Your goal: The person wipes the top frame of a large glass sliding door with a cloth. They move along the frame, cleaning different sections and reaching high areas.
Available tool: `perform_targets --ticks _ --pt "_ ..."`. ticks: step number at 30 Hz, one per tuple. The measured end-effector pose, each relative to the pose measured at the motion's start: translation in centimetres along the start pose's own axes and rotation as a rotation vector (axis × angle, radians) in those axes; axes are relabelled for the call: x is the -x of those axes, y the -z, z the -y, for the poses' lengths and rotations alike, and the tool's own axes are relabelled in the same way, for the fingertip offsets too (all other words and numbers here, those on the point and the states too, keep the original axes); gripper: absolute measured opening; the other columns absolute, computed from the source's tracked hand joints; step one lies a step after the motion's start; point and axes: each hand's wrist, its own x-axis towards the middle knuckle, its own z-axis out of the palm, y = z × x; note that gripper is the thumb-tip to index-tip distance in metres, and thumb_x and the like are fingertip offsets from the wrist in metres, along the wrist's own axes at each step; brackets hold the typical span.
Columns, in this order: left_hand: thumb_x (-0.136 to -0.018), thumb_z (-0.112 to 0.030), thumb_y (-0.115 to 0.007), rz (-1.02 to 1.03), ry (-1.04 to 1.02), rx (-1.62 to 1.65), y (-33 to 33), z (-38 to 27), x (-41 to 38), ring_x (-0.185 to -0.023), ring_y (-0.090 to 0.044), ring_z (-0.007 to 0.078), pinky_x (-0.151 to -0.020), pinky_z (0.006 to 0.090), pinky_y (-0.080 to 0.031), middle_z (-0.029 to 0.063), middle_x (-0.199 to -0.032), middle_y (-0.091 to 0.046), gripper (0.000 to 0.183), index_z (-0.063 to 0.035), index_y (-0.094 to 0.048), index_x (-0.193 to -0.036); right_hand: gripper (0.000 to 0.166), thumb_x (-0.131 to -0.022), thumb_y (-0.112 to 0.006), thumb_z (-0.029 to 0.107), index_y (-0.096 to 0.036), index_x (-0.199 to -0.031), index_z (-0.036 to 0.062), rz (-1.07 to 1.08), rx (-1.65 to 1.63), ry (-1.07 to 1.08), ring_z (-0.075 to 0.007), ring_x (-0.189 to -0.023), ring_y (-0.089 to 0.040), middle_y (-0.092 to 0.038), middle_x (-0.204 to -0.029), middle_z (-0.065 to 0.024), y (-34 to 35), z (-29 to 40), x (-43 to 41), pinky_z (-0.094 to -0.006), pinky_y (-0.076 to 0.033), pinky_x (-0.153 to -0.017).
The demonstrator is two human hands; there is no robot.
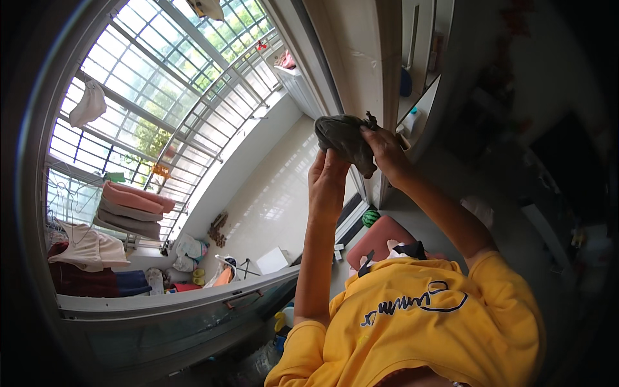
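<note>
A dark grey-green crumpled cloth [343, 138] is held up between my two hands, near the edge of a door frame [360, 58]. My left hand [330, 169] grips its lower left side from below. With thumb and fingers, my right hand [383, 149] pinches its right side, where a bunched end sticks up. Part of the cloth hangs down between the hands. Below my arms, bare feet [392, 244] rest on a reddish padded stool [382, 232].
A sliding glass door's rail [184, 300] crosses the lower left. Beyond it, a balcony has a metal railing [213, 96], folded towels [130, 203], hanging clothes [82, 244] and a white box [273, 261]. A green striped ball [371, 217] lies by the stool.
</note>
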Motion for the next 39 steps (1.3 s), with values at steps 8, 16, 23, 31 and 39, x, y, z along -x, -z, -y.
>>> perform_targets --ticks 8,16,23,31,39 --pt "-0.095 -0.021 -0.047 -0.257 0.171 -0.016 6.8 -0.2 4.8 -0.094 -0.060 0.0174 -0.082 0.0307 -0.049 0.0092 -0.108 -0.060 0.034 0.0021 -0.049 -0.120 0.032 -0.093 -0.046 0.030 -0.055 -0.083 0.0006 0.025 0.160 -0.088 -0.0130 -0.057 -0.044 -0.046 -0.063 -0.0032 0.4 -7.8 -1.8 -0.0291 -0.040 -0.057" --pt "-0.093 -0.017 -0.051 -0.487 0.220 -0.088 10.0 0.3 8.6 -0.084 -0.064 0.0190 -0.072 0.0290 -0.055 0.0134 -0.101 -0.062 0.030 0.0044 -0.053 -0.114 0.022 -0.088 -0.057 0.022 -0.064 -0.086 0.0012 0.093 -0.052 -0.392 -0.0099 -0.056 -0.054 -0.060 -0.070 -0.0015 -0.9 -7.7 -0.9 -0.0265 -0.046 -0.056" --pt "-0.093 -0.022 -0.050 -0.709 0.244 -0.093 9.1 2.4 9.0 -0.084 -0.064 0.0180 -0.069 0.0323 -0.057 0.0097 -0.097 -0.063 0.029 0.0005 -0.054 -0.111 0.027 -0.065 -0.071 0.003 -0.069 -0.091 0.0091 0.124 0.627 0.517 -0.0247 -0.083 -0.051 -0.050 -0.089 -0.0087 -4.9 -6.7 3.7 -0.0354 -0.044 -0.075" --pt "-0.094 -0.013 -0.045 -0.490 0.016 0.280 11.4 3.4 10.0 -0.084 -0.060 0.0174 -0.074 0.0285 -0.052 0.0093 -0.097 -0.060 0.023 -0.0010 -0.051 -0.112 0.023 -0.074 -0.061 -0.002 -0.064 -0.096 0.0040 0.689 0.715 0.867 -0.0271 -0.112 -0.048 -0.054 -0.111 -0.0102 -4.9 -7.8 9.1 -0.0390 -0.038 -0.096" --pt "-0.090 -0.005 -0.048 -0.565 -0.020 0.314 10.8 2.7 10.8 -0.098 -0.060 0.0251 -0.086 0.0397 -0.051 0.0119 -0.108 -0.060 0.028 -0.0011 -0.048 -0.118 0.026 -0.079 -0.059 -0.004 -0.061 -0.104 0.0027 0.359 -0.009 0.054 -0.0171 -0.095 -0.061 -0.063 -0.100 -0.0090 -3.4 -5.3 7.9 -0.0284 -0.048 -0.082"
